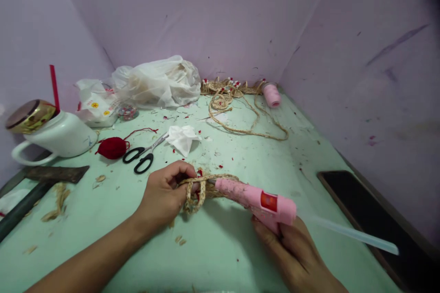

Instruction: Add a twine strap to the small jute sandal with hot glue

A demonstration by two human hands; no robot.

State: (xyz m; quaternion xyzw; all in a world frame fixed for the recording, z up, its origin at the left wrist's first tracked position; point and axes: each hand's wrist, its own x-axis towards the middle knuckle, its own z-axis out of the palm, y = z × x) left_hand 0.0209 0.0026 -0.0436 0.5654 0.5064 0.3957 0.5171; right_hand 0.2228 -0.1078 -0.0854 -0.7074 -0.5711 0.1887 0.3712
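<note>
My left hand point(169, 188) pinches a braided straw piece point(195, 198) with a loop hanging below the fingers and bits of red on it. Wrapped round the handle of a pink hot glue gun point(256, 199) is my right hand point(288, 247). The gun's nozzle points left and meets the braid close to my left fingertips; whether it touches I cannot tell. A clear glue stick point(360, 236) juts from the gun's back end. Part of the braid lies hidden behind the gun.
Black-handled scissors point(144, 154), a white tissue point(182, 139) and red yarn point(112, 147) lie beyond my left hand. At left are a white mug point(65, 135) and a hammer point(41, 187). Twine point(247, 130), a pink spool point(272, 95) and a plastic bag point(161, 82) lie farther back; a phone point(364, 206) rests right.
</note>
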